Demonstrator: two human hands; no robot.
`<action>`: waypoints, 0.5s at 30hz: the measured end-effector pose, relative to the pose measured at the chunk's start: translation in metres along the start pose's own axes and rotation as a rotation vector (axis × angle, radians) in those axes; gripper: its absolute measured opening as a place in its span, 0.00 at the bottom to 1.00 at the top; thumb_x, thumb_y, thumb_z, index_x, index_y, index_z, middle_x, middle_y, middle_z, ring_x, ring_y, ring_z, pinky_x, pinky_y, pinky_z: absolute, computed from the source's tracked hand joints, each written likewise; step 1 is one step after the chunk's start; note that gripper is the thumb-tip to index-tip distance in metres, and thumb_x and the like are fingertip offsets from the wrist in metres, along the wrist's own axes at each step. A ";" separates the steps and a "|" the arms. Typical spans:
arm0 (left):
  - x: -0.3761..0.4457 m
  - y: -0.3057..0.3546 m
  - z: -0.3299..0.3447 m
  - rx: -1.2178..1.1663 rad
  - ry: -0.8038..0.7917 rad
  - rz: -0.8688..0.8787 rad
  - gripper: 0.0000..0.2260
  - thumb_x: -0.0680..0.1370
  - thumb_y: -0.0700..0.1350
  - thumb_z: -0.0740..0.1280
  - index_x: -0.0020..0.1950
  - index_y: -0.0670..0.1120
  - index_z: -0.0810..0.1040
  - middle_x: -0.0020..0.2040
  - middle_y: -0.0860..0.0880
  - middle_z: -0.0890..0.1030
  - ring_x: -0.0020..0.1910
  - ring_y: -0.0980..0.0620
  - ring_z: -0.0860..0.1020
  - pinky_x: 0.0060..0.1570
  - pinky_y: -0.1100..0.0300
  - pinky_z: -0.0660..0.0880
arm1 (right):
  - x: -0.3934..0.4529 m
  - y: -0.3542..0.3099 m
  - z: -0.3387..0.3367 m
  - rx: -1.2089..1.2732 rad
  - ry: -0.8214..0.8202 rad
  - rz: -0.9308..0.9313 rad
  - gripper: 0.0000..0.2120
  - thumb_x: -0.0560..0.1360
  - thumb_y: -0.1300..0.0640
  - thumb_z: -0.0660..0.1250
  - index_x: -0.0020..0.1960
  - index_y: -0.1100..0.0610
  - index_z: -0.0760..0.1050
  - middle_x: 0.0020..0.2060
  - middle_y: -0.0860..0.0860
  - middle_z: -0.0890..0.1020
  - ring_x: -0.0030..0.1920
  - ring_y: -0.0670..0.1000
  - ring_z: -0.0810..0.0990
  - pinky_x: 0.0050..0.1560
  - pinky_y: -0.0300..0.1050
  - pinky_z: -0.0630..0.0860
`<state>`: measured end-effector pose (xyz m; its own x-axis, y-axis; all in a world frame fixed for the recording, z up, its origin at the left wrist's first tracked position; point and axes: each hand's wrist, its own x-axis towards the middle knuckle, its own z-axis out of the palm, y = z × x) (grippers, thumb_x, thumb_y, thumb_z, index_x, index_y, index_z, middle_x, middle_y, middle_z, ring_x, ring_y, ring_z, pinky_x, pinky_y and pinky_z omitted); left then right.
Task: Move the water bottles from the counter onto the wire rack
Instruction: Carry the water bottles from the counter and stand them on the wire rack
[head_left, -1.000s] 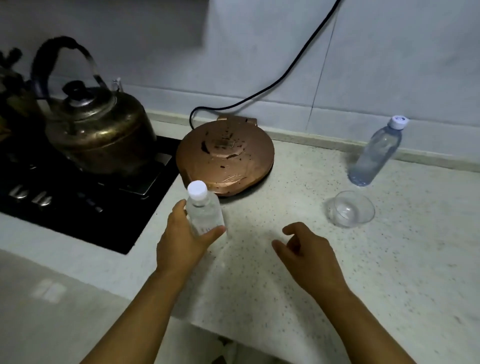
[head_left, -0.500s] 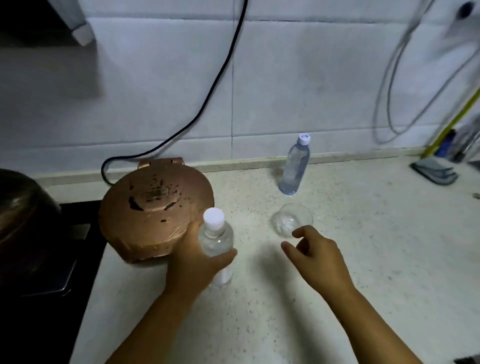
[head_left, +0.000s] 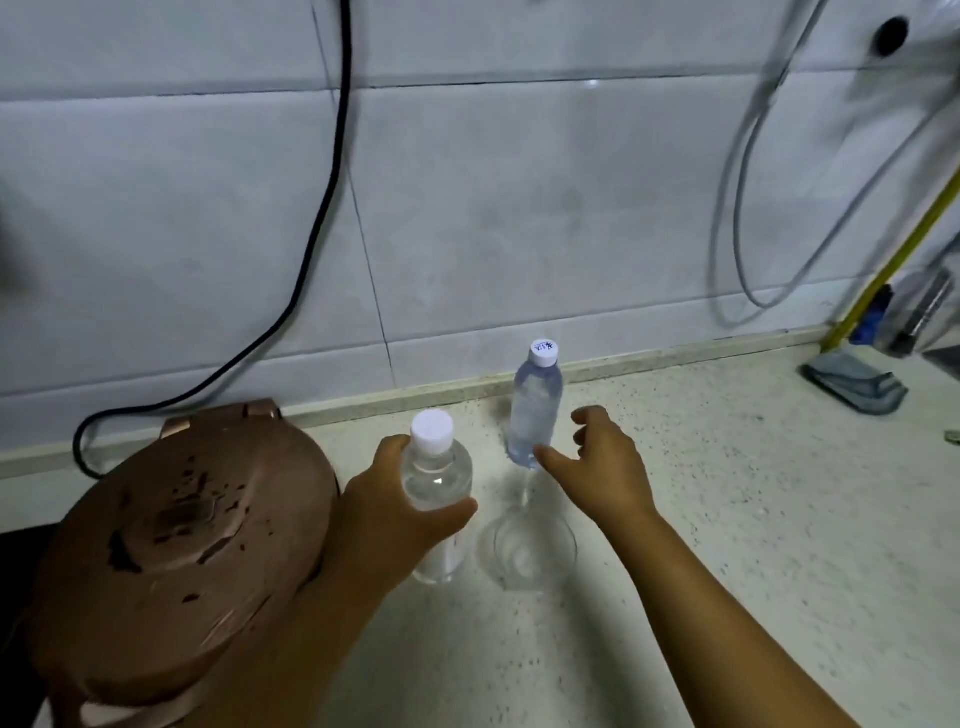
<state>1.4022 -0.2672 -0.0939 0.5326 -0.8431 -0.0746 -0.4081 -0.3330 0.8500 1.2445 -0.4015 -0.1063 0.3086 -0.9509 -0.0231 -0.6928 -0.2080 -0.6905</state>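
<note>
Clear plastic fills the left hand (head_left: 387, 512), which wraps a white-capped water bottle (head_left: 437, 480) upright, just beside a round copper-coloured appliance (head_left: 171, 545). To its right, the right hand (head_left: 597, 462) is spread, its thumb touching the base of a second bottle (head_left: 535, 410) standing on the speckled desk (head_left: 727, 519) near the tiled wall. Just in front of that bottle sits a glass bowl (head_left: 527, 548).

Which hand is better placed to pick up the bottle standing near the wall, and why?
The right hand. It is open, with its fingers spread beside the standing bottle. The left hand already has its grip on the other bottle.
</note>
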 end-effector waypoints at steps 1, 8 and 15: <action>0.008 0.000 0.001 0.018 0.007 0.007 0.31 0.62 0.50 0.79 0.60 0.45 0.71 0.54 0.45 0.80 0.51 0.45 0.80 0.55 0.45 0.77 | 0.014 -0.001 0.004 0.020 -0.009 0.001 0.29 0.69 0.44 0.70 0.64 0.57 0.67 0.58 0.55 0.78 0.54 0.55 0.79 0.45 0.42 0.70; 0.044 -0.017 0.003 0.028 0.056 -0.008 0.25 0.57 0.61 0.76 0.50 0.61 0.71 0.43 0.59 0.79 0.45 0.65 0.79 0.41 0.69 0.72 | 0.082 0.005 0.043 0.185 -0.007 0.035 0.37 0.66 0.48 0.74 0.68 0.57 0.61 0.64 0.56 0.74 0.60 0.57 0.76 0.55 0.47 0.72; 0.053 -0.037 0.006 -0.008 0.001 -0.033 0.36 0.54 0.66 0.72 0.59 0.55 0.71 0.51 0.55 0.81 0.51 0.57 0.80 0.50 0.57 0.78 | 0.097 0.014 0.069 0.327 0.134 0.022 0.30 0.62 0.52 0.77 0.57 0.50 0.64 0.47 0.44 0.75 0.42 0.44 0.73 0.39 0.32 0.67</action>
<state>1.4412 -0.3022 -0.1328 0.5464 -0.8313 -0.1022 -0.3841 -0.3572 0.8514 1.3096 -0.4804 -0.1677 0.1929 -0.9804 0.0396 -0.4459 -0.1235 -0.8865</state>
